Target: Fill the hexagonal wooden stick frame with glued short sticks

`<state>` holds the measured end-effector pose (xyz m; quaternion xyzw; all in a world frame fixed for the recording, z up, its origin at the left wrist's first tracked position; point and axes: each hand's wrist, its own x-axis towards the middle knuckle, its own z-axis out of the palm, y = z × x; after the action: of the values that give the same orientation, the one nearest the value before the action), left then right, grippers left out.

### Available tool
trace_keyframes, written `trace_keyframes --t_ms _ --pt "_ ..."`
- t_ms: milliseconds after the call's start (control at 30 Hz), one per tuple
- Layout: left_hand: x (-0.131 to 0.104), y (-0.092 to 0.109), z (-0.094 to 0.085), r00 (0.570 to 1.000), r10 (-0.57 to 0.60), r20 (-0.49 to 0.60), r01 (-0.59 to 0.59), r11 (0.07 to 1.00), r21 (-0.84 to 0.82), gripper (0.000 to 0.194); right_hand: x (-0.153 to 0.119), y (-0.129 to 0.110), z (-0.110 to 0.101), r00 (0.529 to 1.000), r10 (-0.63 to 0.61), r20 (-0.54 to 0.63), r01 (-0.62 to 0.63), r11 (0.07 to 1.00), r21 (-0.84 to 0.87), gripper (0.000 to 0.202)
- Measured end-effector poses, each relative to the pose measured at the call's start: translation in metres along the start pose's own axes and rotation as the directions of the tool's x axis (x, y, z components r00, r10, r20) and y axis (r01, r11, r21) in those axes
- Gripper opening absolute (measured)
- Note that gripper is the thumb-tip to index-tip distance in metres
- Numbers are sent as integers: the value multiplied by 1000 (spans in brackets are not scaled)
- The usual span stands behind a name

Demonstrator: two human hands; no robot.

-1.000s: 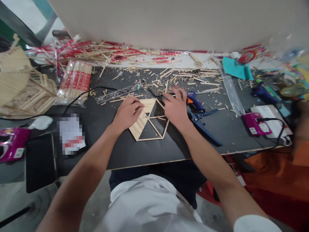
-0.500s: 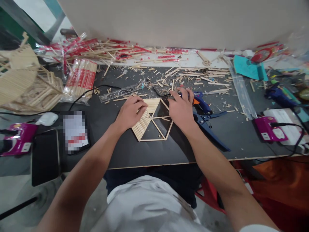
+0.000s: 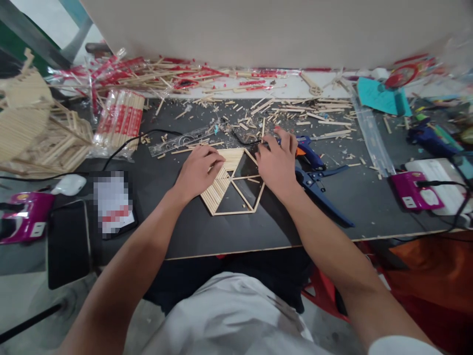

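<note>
A hexagonal frame of thin wooden sticks (image 3: 236, 213) lies flat on the dark tabletop in front of me. Its left sections are filled with parallel sticks, while those at the lower middle and right are open between the spokes. My left hand (image 3: 199, 170) rests on the filled upper-left side, its fingers bent and closed on the frame. Over the right edge is my right hand (image 3: 276, 160), fingers apart and bent, with the thumb side by the frame. A short stick (image 3: 263, 129) shows just beyond its fingertips; whether they touch it I cannot tell.
Right of my hand lie a blue glue gun (image 3: 312, 155) and dark blue cutters (image 3: 325, 195). Stick scraps (image 3: 281, 116) and a clear ruler (image 3: 181, 140) lie behind. Packaged sticks (image 3: 120, 118), phones (image 3: 68, 246) and a stick model (image 3: 25, 128) are at left, purple power adapters (image 3: 416, 191) at both sides.
The view has shifted slightly. My right hand's fingers have shifted a little near the frame's right edge; my left hand and the frame stay nearly the same.
</note>
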<state>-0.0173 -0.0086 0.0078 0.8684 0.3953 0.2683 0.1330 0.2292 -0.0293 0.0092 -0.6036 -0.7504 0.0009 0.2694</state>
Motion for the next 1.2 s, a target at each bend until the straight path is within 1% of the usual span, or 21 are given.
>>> trace_keyframes --t_ms 67,233,333,433,533,600,667,733,800,867,933,1000,1100,1200 --pt "0 0 0 1000 -4 -1 4 1000 3 26 0 0 1 1000 -2 -4 2 1000 -13 27" --pt "0 0 0 1000 2 -7 -2 1000 3 27 0 -3 3 997 -48 -56 47 999 -21 31" --pt "1 0 0 1000 18 -22 -18 1000 3 28 1 -9 -2 996 -76 -39 75 997 -23 30" --pt "0 0 0 1000 21 -18 -21 1000 4 28 -1 -19 -12 988 -153 -6 153 988 14 32" --pt "-1 0 0 1000 8 -23 -8 1000 -1 27 -6 -30 -22 967 -257 -3 255 961 108 34" --pt "-1 0 1 999 -20 -43 20 1000 2 25 -11 -35 -27 950 -311 -38 313 935 164 33" --pt "-2 0 0 996 -49 -75 50 999 10 25 -16 -39 -31 931 -350 -103 364 911 195 31" --pt "-2 0 -3 994 -42 -97 43 999 11 29 -20 -41 -35 915 -364 -173 397 890 225 27" --pt "-1 0 -7 993 10 -118 -11 1000 -6 35 -22 -42 -39 926 -302 -228 360 890 280 25" --pt "1 0 -10 988 87 -131 -92 995 -30 34 -23 -43 -41 933 -199 -299 305 878 370 25" --pt "2 1 -11 982 142 -123 -150 987 -60 31 -22 -41 -40 921 -111 -374 295 824 484 24" --pt "3 3 -10 985 139 -98 -147 986 -83 29 -20 -39 -36 909 -58 -412 318 736 598 22" --pt "3 5 -8 992 83 -93 -92 991 -96 30 -17 -35 -32 927 -4 -375 294 628 721 20" --pt "2 6 -8 994 66 -86 -74 992 -103 32 -15 -32 -30 942 34 -335 253 583 772 21"
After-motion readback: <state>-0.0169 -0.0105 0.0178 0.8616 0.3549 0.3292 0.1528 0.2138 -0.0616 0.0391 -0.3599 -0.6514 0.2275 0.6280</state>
